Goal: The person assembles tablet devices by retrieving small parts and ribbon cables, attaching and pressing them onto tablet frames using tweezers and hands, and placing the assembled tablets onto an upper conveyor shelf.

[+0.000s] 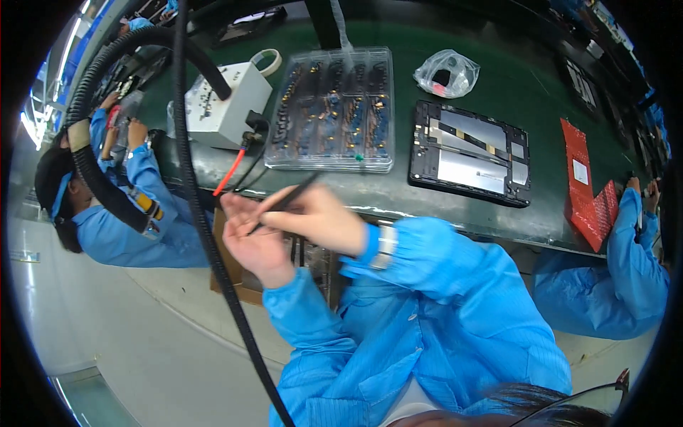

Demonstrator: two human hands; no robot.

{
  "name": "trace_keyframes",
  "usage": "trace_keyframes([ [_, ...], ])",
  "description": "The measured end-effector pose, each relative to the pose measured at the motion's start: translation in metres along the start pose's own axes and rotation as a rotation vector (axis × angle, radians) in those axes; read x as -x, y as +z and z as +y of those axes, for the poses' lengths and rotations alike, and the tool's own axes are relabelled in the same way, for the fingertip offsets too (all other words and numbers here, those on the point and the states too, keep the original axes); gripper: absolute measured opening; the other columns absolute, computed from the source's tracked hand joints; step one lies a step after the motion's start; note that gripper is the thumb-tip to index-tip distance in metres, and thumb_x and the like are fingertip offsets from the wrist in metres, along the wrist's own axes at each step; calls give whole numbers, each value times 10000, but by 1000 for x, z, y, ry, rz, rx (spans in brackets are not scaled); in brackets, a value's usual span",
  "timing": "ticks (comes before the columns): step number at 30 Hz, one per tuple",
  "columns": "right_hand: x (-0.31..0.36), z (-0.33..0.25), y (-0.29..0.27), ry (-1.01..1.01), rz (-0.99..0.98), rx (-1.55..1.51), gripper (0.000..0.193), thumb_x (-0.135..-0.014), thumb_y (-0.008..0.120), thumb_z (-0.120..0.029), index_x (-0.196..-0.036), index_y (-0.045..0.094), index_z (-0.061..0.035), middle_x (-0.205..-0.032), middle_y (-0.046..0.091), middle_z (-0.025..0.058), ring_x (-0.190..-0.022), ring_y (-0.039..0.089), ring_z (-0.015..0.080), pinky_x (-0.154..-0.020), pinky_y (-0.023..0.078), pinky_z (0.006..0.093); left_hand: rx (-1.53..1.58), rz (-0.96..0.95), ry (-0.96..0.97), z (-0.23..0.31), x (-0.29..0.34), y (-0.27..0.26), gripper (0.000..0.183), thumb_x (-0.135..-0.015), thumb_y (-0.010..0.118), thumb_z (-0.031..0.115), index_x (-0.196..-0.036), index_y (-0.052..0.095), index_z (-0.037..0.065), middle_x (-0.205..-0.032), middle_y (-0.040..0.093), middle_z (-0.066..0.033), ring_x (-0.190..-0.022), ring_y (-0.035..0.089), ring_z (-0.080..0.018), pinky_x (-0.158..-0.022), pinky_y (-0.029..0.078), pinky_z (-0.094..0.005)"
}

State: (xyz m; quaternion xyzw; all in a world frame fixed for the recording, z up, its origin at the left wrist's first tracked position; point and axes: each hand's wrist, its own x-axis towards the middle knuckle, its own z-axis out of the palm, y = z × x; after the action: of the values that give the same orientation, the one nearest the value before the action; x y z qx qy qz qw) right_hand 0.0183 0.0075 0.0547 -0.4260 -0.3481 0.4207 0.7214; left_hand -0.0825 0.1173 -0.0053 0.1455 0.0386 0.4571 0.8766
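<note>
My left hand (257, 245) is held palm up with its fingers loosely spread, just off the near edge of the bench. Pen-fashion, my right hand (316, 219) grips slim black tweezers (293, 193), whose lower tip points down at the left palm. Any small part lying in that palm is too small to make out. Beyond my hands stands a clear plastic tray (331, 162) with several compartments of small blue, black and gold parts. To its right lies an opened black tablet housing (469, 153) with silver plates inside.
A white box (231, 107) with a red-and-black cable stands left of the tray. A black hose (96, 164) and a dark cord (203, 220) hang in front. A clear bag (447, 73) and red bubble wrap (580, 178) lie rightward. Co-workers sit on both sides.
</note>
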Motion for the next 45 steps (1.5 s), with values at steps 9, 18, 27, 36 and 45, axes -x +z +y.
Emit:
trace_keyframes([
  [9, -93, 94, 119, 256, -57, -294, 93, -752, 631, -89, -708, 636, -7, -674, 633, 45, -595, 573, 97, -526, 448, 263, -392, 535, 468, 107, -28, -32, 440, -880, 225, 176, -1184, 497, 11, -1217, 505, -130, -1123, 482, -236, -975, 351, -348],
  [18, -45, 36, 26, 120, 162, -499, 208, -809, 626, -142, -984, 611, -30, -880, 614, 55, -790, 570, 96, -697, 481, 235, 75, 75, 203, 34, -10, -20, 313, -903, 299, 174, -1031, 531, 7, -958, 582, -108, -862, 554, -202, -783, 435, -307],
  [27, 127, -131, -162, -668, 770, 216, 240, -847, 586, -158, -1030, 586, -2, -935, 621, 105, -887, 604, 179, -818, 477, 283, -1447, -1392, 176, -224, -14, 130, 158, -818, 504, 120, -906, 555, 0, -884, 571, -151, -862, 564, -277, -749, 442, -332],
  [36, 141, -154, -252, -334, 819, 724, 203, -834, 587, -139, -989, 623, -14, -938, 625, 97, -880, 599, 174, -800, 466, 265, -1965, -1449, 248, -307, -31, 108, 328, -779, 560, 238, -1010, 566, 5, -912, 588, -154, -864, 564, -315, -770, 439, -407],
  [45, 115, -101, -288, 34, 707, 762, 150, -813, 576, -75, -931, 639, -6, -845, 617, 61, -758, 566, 117, -690, 455, 215, -1800, -1216, 77, -294, -29, 103, 296, -747, 616, 194, -989, 594, 25, -901, 599, -125, -873, 550, -295, -786, 404, -391],
])
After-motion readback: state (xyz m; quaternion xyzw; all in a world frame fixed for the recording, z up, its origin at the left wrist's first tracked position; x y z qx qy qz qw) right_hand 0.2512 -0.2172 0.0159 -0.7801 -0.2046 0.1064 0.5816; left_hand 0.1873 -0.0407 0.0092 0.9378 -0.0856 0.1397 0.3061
